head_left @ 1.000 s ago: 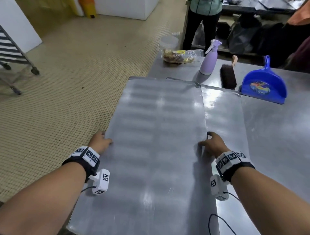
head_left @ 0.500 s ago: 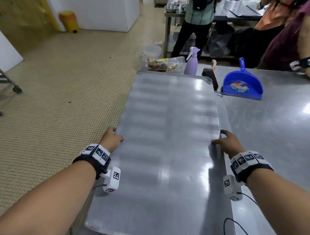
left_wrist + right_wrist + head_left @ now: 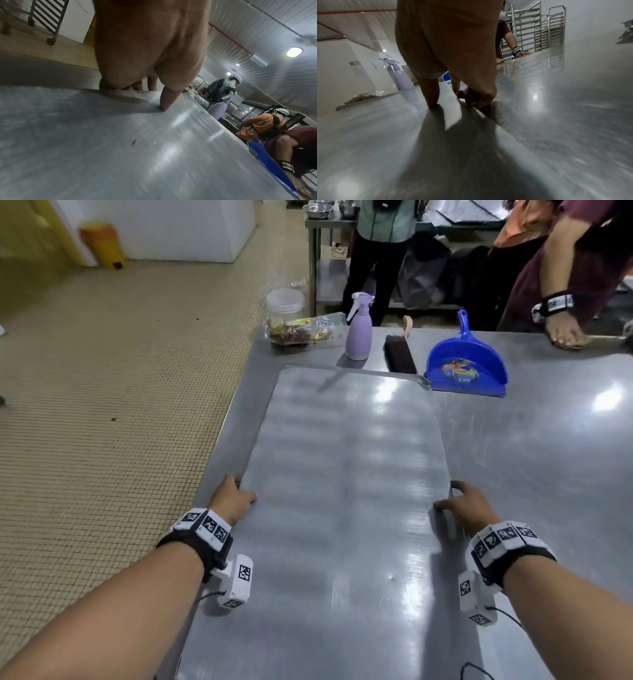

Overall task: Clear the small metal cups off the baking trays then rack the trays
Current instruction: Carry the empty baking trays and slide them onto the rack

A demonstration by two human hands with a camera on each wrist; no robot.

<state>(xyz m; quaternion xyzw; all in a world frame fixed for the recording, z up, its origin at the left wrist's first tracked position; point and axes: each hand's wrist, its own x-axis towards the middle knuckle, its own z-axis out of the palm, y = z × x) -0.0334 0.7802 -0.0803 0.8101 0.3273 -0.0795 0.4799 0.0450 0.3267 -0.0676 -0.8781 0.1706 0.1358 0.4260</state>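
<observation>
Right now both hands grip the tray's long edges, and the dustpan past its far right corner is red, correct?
Not quite: the dustpan is blue, as the head view shows. The rest holds: left hand and right hand each grip a long edge of the tray.

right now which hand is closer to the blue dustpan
Right. The right hand grips the tray's right edge, on the blue dustpan's side; the left hand grips the opposite edge.

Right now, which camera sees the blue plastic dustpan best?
The head view: the blue plastic dustpan shows whole, lying on the steel table beside the brush. The left wrist view catches only its edge; the right wrist view shows just a blue sliver behind the fingers.
</observation>
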